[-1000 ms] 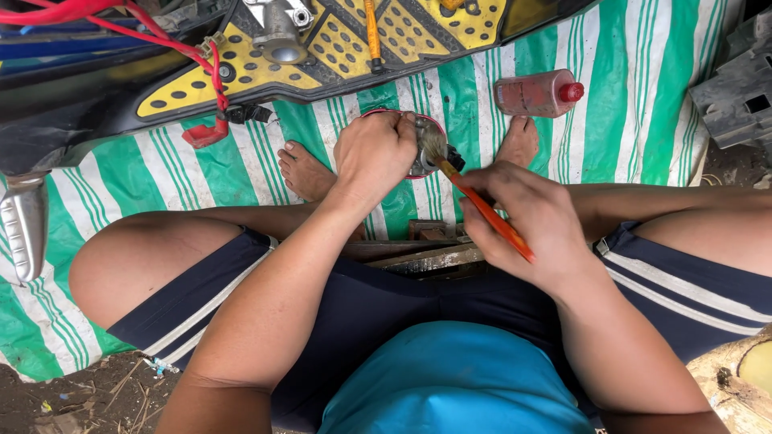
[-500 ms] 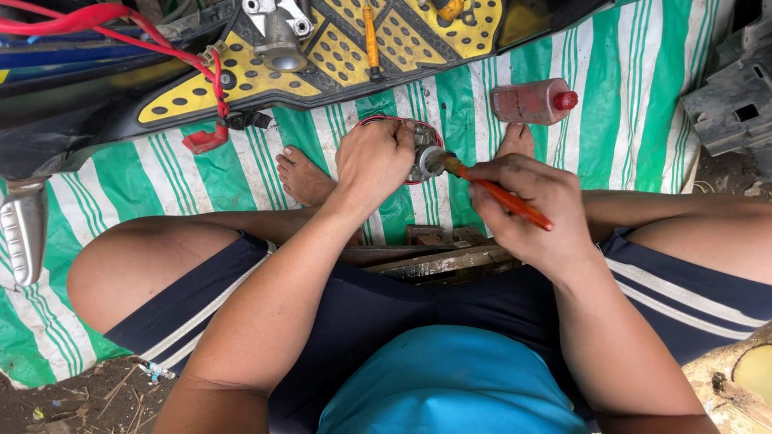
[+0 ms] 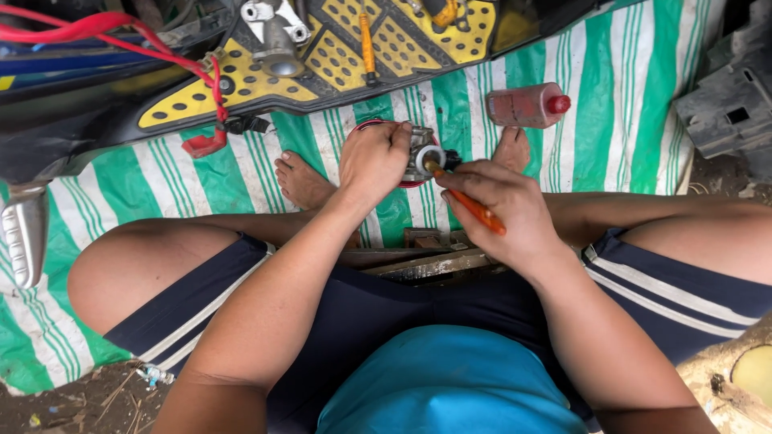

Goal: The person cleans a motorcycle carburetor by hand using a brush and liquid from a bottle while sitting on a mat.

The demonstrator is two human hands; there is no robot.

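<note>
Left hand (image 3: 371,159) grips a metal part (image 3: 420,153); right hand (image 3: 500,207) angles an orange tool (image 3: 470,206).

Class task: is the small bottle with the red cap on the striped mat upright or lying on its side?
Lying on its side: the bottle rests lengthwise on the mat, its red cap pointing right.

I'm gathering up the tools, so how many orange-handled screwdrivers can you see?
2: one orange-handled screwdriver in the right hand, tip at the small metal part; another lying on the yellow footboard. More may be hidden.
</note>
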